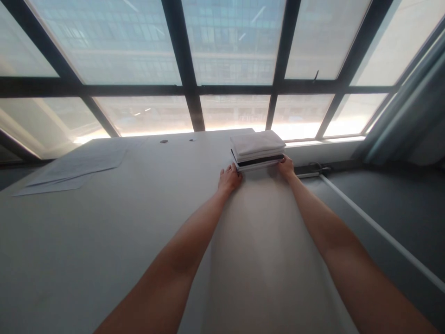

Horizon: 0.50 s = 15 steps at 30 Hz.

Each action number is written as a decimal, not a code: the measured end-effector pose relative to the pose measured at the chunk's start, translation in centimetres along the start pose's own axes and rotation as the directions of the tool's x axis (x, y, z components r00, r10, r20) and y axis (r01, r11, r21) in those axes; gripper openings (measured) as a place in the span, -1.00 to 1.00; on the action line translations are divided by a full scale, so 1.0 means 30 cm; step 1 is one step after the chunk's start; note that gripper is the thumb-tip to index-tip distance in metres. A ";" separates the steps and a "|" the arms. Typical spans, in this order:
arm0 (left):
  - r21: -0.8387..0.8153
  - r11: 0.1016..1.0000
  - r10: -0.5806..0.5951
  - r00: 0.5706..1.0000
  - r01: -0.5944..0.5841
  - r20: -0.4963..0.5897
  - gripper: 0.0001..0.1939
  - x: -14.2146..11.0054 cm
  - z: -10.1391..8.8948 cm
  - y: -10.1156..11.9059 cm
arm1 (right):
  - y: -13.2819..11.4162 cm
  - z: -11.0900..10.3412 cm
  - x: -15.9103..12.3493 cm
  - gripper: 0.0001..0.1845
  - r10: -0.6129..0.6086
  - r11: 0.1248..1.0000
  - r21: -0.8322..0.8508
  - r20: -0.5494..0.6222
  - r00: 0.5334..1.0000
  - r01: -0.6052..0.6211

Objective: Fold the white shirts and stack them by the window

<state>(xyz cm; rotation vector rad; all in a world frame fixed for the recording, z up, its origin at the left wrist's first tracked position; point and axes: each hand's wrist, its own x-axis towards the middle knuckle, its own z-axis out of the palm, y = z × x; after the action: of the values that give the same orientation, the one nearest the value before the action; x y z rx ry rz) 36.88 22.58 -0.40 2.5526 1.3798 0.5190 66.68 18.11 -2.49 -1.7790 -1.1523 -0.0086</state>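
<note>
A stack of folded cloths (257,143), mostly white with one black layer low in it, lies at the far right end of the white table. My left hand (230,179) rests at the stack's near left corner, fingers somewhat apart on the tabletop and touching the edge. At the near right corner, my right hand (285,167) has its fingers closed on the lower layers. Its fingertips are partly hidden by the stack. Both arms reach far forward.
Sheets of paper (79,162) lie on the table (139,241) at the left. Two small round holes are near its far edge. Behind stand dark-framed windows (225,90). A grey curtain (403,102) hangs at right, above a dark floor with a white bar (378,227).
</note>
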 end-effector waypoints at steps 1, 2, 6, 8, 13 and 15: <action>-0.003 1.000 0.001 1.000 -0.001 -0.003 -0.36 0.001 0.001 -0.001 | -0.002 0.002 0.001 -0.72 0.009 1.000 -0.005 -0.007 1.000 -0.009; -0.005 1.000 0.002 1.000 -0.002 -0.006 -0.36 0.001 0.002 -0.002 | -0.003 0.002 0.000 -0.74 0.029 1.000 -0.011 -0.023 0.999 -0.029; -0.026 1.000 -0.001 1.000 0.001 -0.009 -0.41 -0.001 0.003 -0.007 | -0.007 0.000 -0.009 -0.75 0.051 0.999 -0.009 -0.024 0.998 -0.051; -0.044 0.999 0.000 1.000 -0.001 -0.008 -0.41 -0.002 0.000 -0.011 | -0.010 -0.002 -0.020 -0.73 0.052 0.999 0.000 -0.010 0.999 -0.052; -0.095 0.995 -0.017 1.000 0.015 -0.016 -0.42 -0.007 -0.014 -0.020 | -0.047 -0.009 -0.073 -0.66 0.103 0.994 -0.045 0.012 0.995 -0.103; -0.117 0.993 -0.034 0.999 0.031 -0.026 -0.43 -0.014 -0.019 -0.025 | -0.073 -0.016 -0.103 -0.66 0.125 0.990 -0.070 0.013 0.992 -0.124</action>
<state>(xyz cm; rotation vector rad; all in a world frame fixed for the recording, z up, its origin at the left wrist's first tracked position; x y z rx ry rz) 35.86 22.64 -0.21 2.4355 1.3555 0.6136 63.66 15.78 -2.13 -1.9136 -1.0621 0.0415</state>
